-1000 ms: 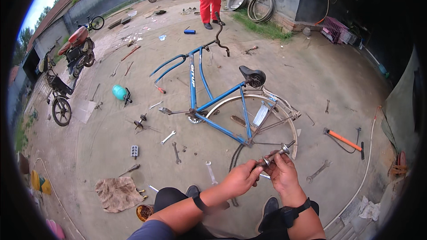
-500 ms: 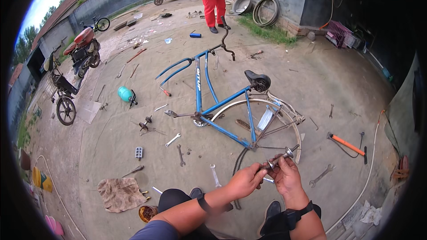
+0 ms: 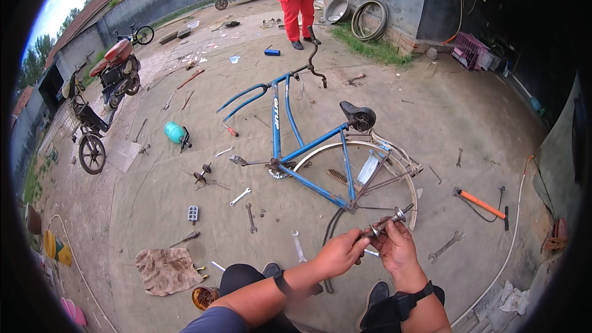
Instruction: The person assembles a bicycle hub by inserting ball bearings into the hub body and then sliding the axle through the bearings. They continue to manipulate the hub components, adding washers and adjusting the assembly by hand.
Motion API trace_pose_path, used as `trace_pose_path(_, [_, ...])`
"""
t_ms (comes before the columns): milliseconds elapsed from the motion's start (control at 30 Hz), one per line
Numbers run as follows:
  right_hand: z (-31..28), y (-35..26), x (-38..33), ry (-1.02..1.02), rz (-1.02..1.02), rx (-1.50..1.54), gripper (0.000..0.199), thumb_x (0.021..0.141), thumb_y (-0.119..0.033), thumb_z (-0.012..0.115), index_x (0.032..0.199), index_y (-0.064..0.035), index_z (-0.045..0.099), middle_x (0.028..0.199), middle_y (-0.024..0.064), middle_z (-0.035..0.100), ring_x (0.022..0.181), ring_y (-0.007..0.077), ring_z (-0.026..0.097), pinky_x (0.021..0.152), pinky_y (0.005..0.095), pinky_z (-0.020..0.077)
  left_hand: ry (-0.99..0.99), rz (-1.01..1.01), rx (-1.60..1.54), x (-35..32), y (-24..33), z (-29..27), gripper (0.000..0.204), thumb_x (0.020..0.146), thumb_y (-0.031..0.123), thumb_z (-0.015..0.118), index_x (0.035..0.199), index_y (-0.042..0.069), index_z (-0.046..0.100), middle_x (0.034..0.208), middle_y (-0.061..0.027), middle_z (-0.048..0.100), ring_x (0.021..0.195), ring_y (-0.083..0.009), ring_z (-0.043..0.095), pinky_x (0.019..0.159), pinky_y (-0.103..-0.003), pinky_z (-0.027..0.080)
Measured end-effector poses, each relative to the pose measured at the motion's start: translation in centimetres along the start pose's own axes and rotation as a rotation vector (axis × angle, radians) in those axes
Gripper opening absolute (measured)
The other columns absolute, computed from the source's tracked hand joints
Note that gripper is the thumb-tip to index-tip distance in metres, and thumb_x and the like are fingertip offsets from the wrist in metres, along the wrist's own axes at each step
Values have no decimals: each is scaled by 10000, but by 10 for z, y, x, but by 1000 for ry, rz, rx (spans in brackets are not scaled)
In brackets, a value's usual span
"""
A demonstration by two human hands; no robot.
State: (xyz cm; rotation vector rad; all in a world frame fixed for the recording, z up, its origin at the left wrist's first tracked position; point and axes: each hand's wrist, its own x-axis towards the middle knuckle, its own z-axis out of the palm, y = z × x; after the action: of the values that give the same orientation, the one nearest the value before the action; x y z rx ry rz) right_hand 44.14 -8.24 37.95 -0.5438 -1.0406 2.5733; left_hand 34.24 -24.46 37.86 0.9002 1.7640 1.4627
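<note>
A metal bicycle wheel hub (image 3: 386,223) with silver flanges and a thin axle is held up before me, near the rear wheel of the blue bicycle frame (image 3: 275,126). My left hand (image 3: 341,250) pinches its near end between thumb and fingers. My right hand (image 3: 398,248) is closed around it from the right and below, near the far flange. The frame lies on the ground with its saddle (image 3: 357,115) and handlebar attached. A dark chain (image 3: 333,225) lies just beyond my left hand. The fingers hide part of the hub.
Wrenches (image 3: 298,246) lie scattered, one (image 3: 446,246) right of my hands. Left are a pedal (image 3: 193,213), another hub (image 3: 201,174), a brown cloth (image 3: 161,271) and a can (image 3: 213,291). An orange pump (image 3: 478,200) lies right. A person (image 3: 295,0) stands beyond the frame; an electric scooter (image 3: 92,98) stands left.
The scene has shifted very slightly in the picture. Both hands keep almost the same grip on the hub.
</note>
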Motion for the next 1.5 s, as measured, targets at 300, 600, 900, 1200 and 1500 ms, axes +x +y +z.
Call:
trace_pose_path(300, [0,1,0,3,-1,-10,170,1069,-186,577,1154,-46,624,1078,126,714,1011,300,725,928,474,597,6,5,0,1,-3,1,321,1096,343,517,1060,27,559,724,-100,678,639,-231,707,592,-380,531])
trace_pose_path(600, [0,1,0,-5,-4,-5,163,1070,-179,573,1153,-48,624,1077,126,712,1017,304,724,930,471,596,5,14,-10,1,-4,2,319,1095,340,517,1070,25,558,716,-105,680,632,-234,707,586,-381,530])
trace_pose_path(900, [2,0,0,14,3,-4,156,1068,-170,574,1150,-48,629,1071,127,710,1014,304,723,925,467,597,13,19,-14,0,-1,1,316,1094,336,523,1051,24,552,721,-111,679,631,-236,709,584,-385,531])
trace_pose_path(1200, [0,1,2,-2,3,-3,162,1072,-179,567,1145,-48,627,1073,118,713,1012,294,722,928,471,594,19,21,0,0,0,1,325,1093,341,522,1025,24,543,731,-129,680,633,-261,709,580,-406,523])
trace_pose_path(1500, [-2,2,2,-3,-7,-22,147,1042,-173,627,1150,-73,634,1077,101,720,1037,299,722,917,479,595,29,24,14,2,0,2,335,1093,351,521,1009,27,535,703,-124,670,628,-269,709,581,-407,526])
